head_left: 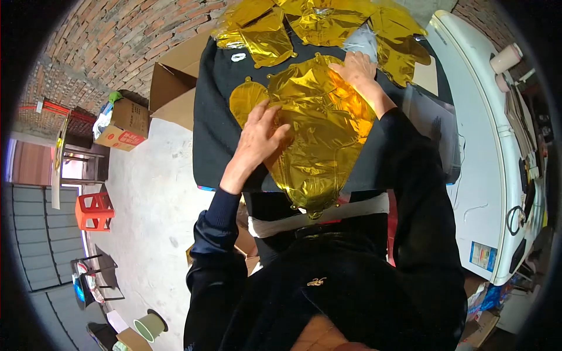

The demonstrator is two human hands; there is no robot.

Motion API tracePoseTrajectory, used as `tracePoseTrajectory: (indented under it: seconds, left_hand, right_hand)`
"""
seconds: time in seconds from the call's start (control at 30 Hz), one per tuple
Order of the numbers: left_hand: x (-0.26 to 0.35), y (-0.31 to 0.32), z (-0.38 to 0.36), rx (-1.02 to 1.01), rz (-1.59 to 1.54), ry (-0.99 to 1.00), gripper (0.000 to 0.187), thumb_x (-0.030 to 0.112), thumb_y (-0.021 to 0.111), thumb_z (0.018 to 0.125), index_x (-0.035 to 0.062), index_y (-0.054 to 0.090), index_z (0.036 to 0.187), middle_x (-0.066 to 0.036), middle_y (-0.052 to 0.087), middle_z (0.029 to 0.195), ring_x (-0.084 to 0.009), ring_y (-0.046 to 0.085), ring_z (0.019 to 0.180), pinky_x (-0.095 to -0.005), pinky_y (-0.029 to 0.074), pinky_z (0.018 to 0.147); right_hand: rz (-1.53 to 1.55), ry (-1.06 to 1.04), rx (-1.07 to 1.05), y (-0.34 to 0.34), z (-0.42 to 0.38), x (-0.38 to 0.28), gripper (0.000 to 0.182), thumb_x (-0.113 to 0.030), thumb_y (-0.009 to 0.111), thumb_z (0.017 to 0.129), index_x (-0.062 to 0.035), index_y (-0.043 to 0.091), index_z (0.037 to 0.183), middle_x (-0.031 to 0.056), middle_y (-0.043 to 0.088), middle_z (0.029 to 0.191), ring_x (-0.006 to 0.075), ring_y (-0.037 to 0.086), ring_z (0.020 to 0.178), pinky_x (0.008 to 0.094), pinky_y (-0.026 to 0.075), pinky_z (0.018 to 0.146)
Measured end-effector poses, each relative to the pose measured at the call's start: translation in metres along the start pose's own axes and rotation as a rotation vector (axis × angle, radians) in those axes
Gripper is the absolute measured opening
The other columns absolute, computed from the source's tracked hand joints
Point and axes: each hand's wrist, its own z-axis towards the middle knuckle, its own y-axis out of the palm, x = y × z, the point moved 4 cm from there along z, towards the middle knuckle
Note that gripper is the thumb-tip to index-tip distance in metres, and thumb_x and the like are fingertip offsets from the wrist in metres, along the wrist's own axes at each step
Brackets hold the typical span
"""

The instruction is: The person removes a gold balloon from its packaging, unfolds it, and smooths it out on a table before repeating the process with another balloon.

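Note:
A deflated gold foil balloon lies flat across the black cloth-covered table, its narrow end hanging over the near edge. My left hand rests on its left side, fingers spread and thumb apart, gripping nothing. Near the balloon's upper right edge is my right hand, stretched forward with its fingers extended and the palm down. Its fingertips come right up to a clear plastic bag. More gold foil balloons are heaped along the far side of the table.
A small white loop lies on the cloth at the upper left. Clear plastic sheets sit at the right, beside a long white appliance. Cardboard boxes and a red stool stand on the floor to the left.

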Motion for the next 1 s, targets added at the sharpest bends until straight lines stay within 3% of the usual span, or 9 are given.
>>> tracePoseTrajectory:
  seconds: [0.13, 0.23, 0.43, 0.53, 0.63, 0.73, 0.83, 1.0]
  left_hand:
    - [-0.016, 0.030, 0.010, -0.020, 0.142, 0.091, 0.058, 0.039, 0.069, 0.095, 0.0063, 0.057, 0.142, -0.026, 0.043, 0.153, -0.0452, 0.035, 0.146, -0.0529, 0.032, 0.118]
    - [-0.020, 0.041, 0.011, -0.059, 0.210, 0.105, 0.060, 0.041, 0.068, 0.095, 0.0080, 0.055, 0.144, -0.026, 0.042, 0.153, -0.0447, 0.033, 0.147, -0.0543, 0.029, 0.120]
    - [-0.017, 0.044, 0.011, -0.044, 0.224, 0.097, 0.062, 0.042, 0.068, 0.095, 0.0114, 0.053, 0.147, -0.024, 0.041, 0.155, -0.0442, 0.031, 0.148, -0.0555, 0.025, 0.121]
    - [-0.016, 0.047, 0.010, -0.038, 0.264, 0.107, 0.061, 0.044, 0.064, 0.099, 0.0104, 0.051, 0.148, -0.023, 0.040, 0.157, -0.0436, 0.030, 0.150, -0.0549, 0.025, 0.122]
    - [-0.014, 0.052, 0.010, -0.027, 0.296, 0.110, 0.060, 0.044, 0.062, 0.099, 0.0117, 0.050, 0.149, -0.023, 0.040, 0.157, -0.0435, 0.029, 0.150, -0.0565, 0.024, 0.122]
    - [-0.012, 0.054, 0.009, -0.002, 0.307, 0.109, 0.061, 0.045, 0.062, 0.099, 0.0122, 0.050, 0.149, -0.023, 0.040, 0.156, -0.0438, 0.029, 0.150, -0.0570, 0.023, 0.122]
    - [-0.005, 0.055, 0.006, -0.010, 0.307, 0.106, 0.061, 0.046, 0.062, 0.099, 0.0123, 0.050, 0.149, -0.023, 0.039, 0.157, -0.0435, 0.027, 0.151, -0.0566, 0.023, 0.122]
    - [0.001, 0.059, 0.004, 0.055, 0.338, 0.119, 0.061, 0.045, 0.064, 0.096, 0.0095, 0.055, 0.145, -0.023, 0.042, 0.154, -0.0426, 0.033, 0.147, -0.0573, 0.025, 0.120]
  right_hand:
    - [0.053, -0.043, -0.217, 0.027, 0.018, 0.012, 0.051, -0.048, 0.073, 0.089, -0.0025, 0.070, 0.111, 0.0203, 0.071, 0.104, 0.0408, 0.066, 0.100, 0.0490, 0.053, 0.086]
    - [0.199, -0.016, -0.215, 0.012, 0.015, 0.014, 0.041, -0.041, 0.071, 0.094, -0.0018, 0.073, 0.106, 0.0195, 0.071, 0.110, 0.0434, 0.066, 0.105, 0.0545, 0.052, 0.086]
    - [0.319, -0.029, -0.180, 0.000, 0.008, 0.034, 0.040, -0.042, 0.072, 0.091, -0.0030, 0.072, 0.100, 0.0213, 0.072, 0.097, 0.0427, 0.068, 0.094, 0.0518, 0.053, 0.079]
    - [0.289, -0.037, -0.218, 0.010, -0.001, 0.053, 0.041, -0.044, 0.072, 0.090, -0.0052, 0.071, 0.105, 0.0194, 0.071, 0.103, 0.0416, 0.066, 0.101, 0.0533, 0.052, 0.084]
    - [0.069, -0.013, -0.251, 0.011, -0.019, 0.051, 0.039, -0.040, 0.073, 0.090, -0.0101, 0.069, 0.114, 0.0160, 0.066, 0.117, 0.0394, 0.059, 0.116, 0.0537, 0.048, 0.091]
    - [0.041, -0.017, -0.138, 0.007, -0.018, 0.041, 0.040, -0.036, 0.074, 0.090, -0.0154, 0.066, 0.123, 0.0121, 0.060, 0.127, 0.0367, 0.050, 0.126, 0.0526, 0.043, 0.099]
    - [0.054, -0.154, 0.033, -0.017, -0.018, 0.007, 0.039, -0.032, 0.072, 0.093, -0.0166, 0.065, 0.128, 0.0105, 0.059, 0.130, 0.0339, 0.051, 0.123, 0.0496, 0.041, 0.101]
    - [0.126, -0.329, -0.153, 0.000, -0.011, -0.031, 0.041, -0.023, 0.068, 0.096, -0.0195, 0.062, 0.137, 0.0079, 0.057, 0.135, 0.0300, 0.046, 0.130, 0.0483, 0.035, 0.104]
